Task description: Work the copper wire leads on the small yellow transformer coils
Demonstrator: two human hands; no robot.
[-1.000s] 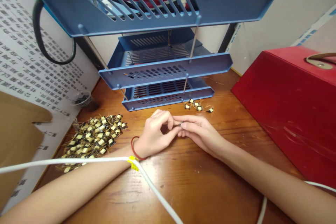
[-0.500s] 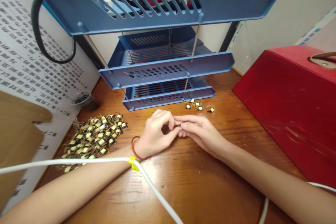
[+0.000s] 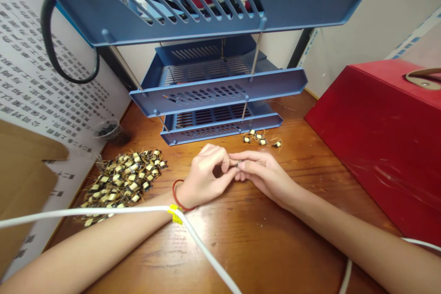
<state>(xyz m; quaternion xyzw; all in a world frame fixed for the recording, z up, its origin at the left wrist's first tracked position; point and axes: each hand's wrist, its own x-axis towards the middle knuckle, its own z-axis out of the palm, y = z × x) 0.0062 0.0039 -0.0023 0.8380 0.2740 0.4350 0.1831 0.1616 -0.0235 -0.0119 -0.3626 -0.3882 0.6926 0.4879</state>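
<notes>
My left hand (image 3: 208,173) and my right hand (image 3: 265,171) meet above the wooden table, fingertips together. Between them is a small dark component (image 3: 237,164), mostly covered by the fingers, so its exact kind cannot be made out. My right thumb and fingers pinch it; the left thumb and curled forefinger close in on it from the other side. Left of my hands lies a pile of small coil transformers (image 3: 132,175) with yellow tape, black bases and loose copper-coloured wires. Beyond my right hand sits a smaller group of the same transformers (image 3: 262,142).
A blue tiered tray rack (image 3: 220,94) stands ahead, its top tier overhanging. On the right is a red box (image 3: 372,133). A clear cup (image 3: 109,131) of dark bits stands back left, near cardboard (image 3: 24,183). A white cable (image 3: 203,241) crosses above my left forearm.
Hardly anything differs. Both hands keep their place, with only slight shifts of the fingertips around the small dark component.
</notes>
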